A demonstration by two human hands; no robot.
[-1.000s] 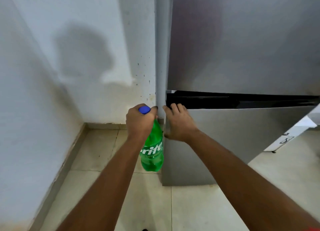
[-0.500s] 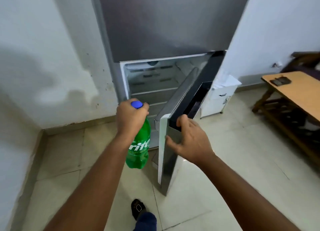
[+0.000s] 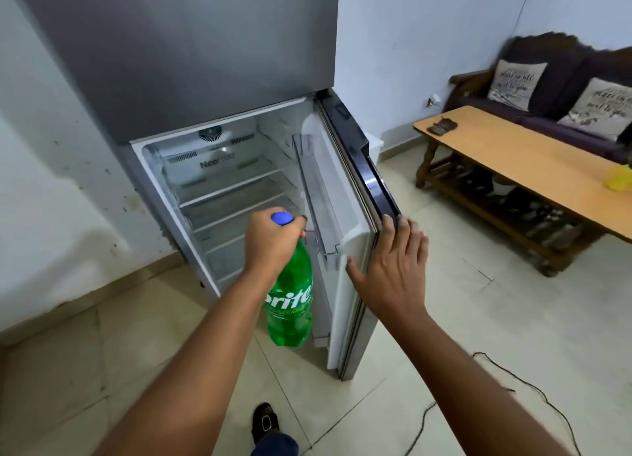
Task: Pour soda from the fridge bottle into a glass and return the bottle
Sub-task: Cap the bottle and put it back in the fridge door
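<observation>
Left hand (image 3: 272,241) clamped on green bottle (image 3: 290,300) neck at frame centre, body hanging below; right hand (image 3: 393,271) spread flat against open fridge door (image 3: 349,195) edge

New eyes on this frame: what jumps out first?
The green soda bottle at centre, hanging by its neck from the left hand in front of the open fridge, whose shelves look bare. Next, the right hand spread on the edge of the fridge door, swung wide. At right, a wooden table stands before a dark sofa.
</observation>
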